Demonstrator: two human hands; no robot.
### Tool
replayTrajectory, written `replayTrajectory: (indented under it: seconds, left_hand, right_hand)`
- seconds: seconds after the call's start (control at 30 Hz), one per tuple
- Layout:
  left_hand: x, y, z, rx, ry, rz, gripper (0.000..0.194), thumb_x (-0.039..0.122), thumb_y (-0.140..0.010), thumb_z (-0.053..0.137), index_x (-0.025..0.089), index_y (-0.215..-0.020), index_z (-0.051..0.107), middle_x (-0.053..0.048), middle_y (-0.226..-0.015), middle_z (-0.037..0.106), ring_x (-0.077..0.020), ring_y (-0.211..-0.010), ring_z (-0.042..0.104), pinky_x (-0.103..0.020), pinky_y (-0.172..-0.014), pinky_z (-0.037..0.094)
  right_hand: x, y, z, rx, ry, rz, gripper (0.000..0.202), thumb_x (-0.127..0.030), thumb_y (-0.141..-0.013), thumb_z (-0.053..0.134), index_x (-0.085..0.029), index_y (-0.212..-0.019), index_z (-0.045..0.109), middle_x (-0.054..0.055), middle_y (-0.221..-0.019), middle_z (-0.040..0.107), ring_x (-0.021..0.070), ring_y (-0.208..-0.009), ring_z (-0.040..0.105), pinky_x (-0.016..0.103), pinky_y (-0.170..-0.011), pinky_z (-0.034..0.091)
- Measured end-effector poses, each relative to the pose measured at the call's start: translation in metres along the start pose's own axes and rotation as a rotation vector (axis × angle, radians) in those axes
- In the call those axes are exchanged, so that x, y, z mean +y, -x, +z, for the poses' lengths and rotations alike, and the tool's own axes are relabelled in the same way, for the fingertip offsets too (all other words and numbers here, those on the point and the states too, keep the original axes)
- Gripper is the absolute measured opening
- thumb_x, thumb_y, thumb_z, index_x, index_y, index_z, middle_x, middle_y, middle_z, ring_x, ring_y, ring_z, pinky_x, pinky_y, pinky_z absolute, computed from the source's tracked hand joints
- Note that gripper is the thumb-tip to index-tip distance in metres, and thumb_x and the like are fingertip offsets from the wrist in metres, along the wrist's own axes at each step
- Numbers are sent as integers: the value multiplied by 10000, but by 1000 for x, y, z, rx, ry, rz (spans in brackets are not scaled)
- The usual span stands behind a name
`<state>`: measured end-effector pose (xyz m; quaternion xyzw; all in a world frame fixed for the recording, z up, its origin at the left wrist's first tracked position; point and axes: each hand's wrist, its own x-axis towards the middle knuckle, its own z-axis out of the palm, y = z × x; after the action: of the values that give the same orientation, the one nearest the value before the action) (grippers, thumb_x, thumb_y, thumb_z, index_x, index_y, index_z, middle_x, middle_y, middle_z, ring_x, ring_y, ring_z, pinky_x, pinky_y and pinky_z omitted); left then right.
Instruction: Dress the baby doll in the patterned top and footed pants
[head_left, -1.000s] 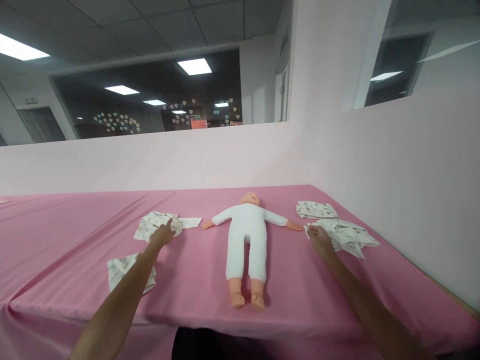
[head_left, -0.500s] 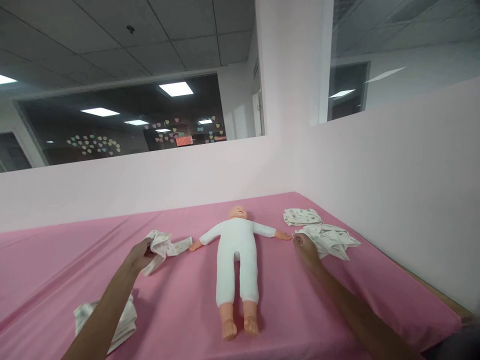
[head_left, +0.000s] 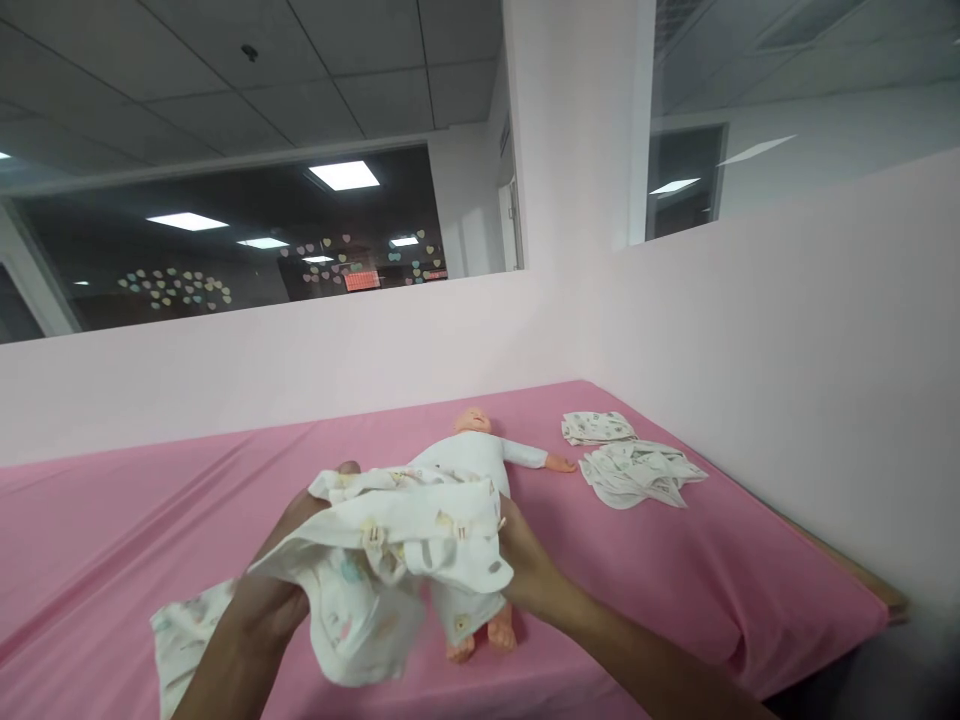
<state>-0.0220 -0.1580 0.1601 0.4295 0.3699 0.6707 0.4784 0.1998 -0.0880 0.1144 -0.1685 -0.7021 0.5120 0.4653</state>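
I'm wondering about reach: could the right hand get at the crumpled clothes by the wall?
Probably, though the right hand now holds a printed garment; open pink cloth leads to the crumpled clothes.

The white printed fabric garment [head_left: 409, 525] hides much of the pale doll in white clothing [head_left: 476, 452] and covers fingers of our left hand [head_left: 281, 575] and right hand [head_left: 525, 565]. Its lower folds blur. Our left forearm [head_left: 232, 655] covers part of a white patterned cloth [head_left: 174, 640]. The left picture edge cuts off the pink-covered tabletop [head_left: 637, 600].
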Motion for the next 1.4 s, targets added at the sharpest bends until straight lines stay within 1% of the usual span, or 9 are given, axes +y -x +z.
replayTrajectory:
  seconds: [0.2, 0.4, 0.57, 0.63, 0.73, 0.93, 1.13, 1.27, 1.4]
  left_hand:
    - [-4, -4, 7, 45, -177, -100, 350, 351, -748, 732, 167, -1043, 694, -44, -785, 702, -201, -674, 674, -276, -586, 548]
    - [-31, -23, 10, 143, -439, -60, 576, 437, -787, 712, 292, -1321, 552, -72, -1410, 548, -253, -1239, 556, -314, -911, 523]
    - [-36, -12, 35, -298, -639, -112, 546, 472, -847, 640, 243, -1335, 547, -89, -1221, 658, -223, -1003, 657, -315, -801, 547]
    - [-32, -8, 40, -345, -702, -112, 447, 473, -865, 608, 212, -1228, 619, -77, -1087, 698, -201, -873, 667, -289, -713, 543]
    - [-23, -5, 35, -212, -719, 3, 331, 451, -849, 624, 192, -1049, 674, -66, -994, 710, -186, -810, 663, -251, -671, 530]
    - [10, 7, 24, 284, -478, 45, 358, 406, -659, 760, 203, -927, 635, 4, -702, 645, -142, -488, 581, -197, -401, 428]
    - [17, 19, 36, 281, -568, 93, 249, 399, -722, 673, 215, -887, 641, -8, -777, 667, -143, -576, 600, -191, -466, 450]
    - [21, 20, 31, 383, -702, 239, 181, 341, -757, 623, 229, -886, 683, -4, -857, 687, -140, -647, 604, -181, -493, 434]
    - [26, 20, 21, 438, -814, 371, 173, 322, -799, 587, 236, -904, 694, -6, -913, 699, -162, -758, 616, -192, -538, 433]
  right_hand:
    - [-19, 11, -10, 42, -228, 375, 224, -397, -772, 723, -186, -744, 655, 5, -656, 609, 152, -621, 546, 269, -582, 433]
    - [-23, 15, -22, 94, -55, 337, 180, -340, -769, 707, -179, -700, 665, 20, -703, 636, 167, -669, 536, 272, -578, 402]
    - [-26, 19, -23, -70, 2, 317, 222, -273, -786, 657, -214, -994, 709, 28, -911, 697, 193, -796, 626, 286, -661, 469]
    - [-29, 21, -25, -87, -3, 322, 258, -270, -785, 659, -225, -1038, 688, 28, -959, 696, 193, -816, 638, 293, -688, 486]
    - [-34, 25, -36, -52, 50, 336, 222, -288, -797, 651, -231, -1011, 672, 28, -1007, 691, 193, -856, 640, 284, -700, 486]
    - [-45, 31, -65, 97, 246, 381, 296, -221, -769, 589, -249, -1060, 633, 6, -974, 664, 170, -831, 606, 256, -668, 446]
    - [-48, 35, -66, 17, 256, 429, 199, -227, -796, 543, -233, -975, 629, -4, -866, 639, 148, -735, 557, 240, -607, 401]
    - [-37, 40, -61, -139, 279, 455, 184, -202, -801, 535, -220, -958, 630, 6, -917, 627, 128, -694, 528, 234, -582, 380]
    - [-18, 44, -52, -153, 328, 442, 60, -182, -781, 549, -192, -817, 597, 8, -903, 599, 131, -734, 514, 228, -598, 362]
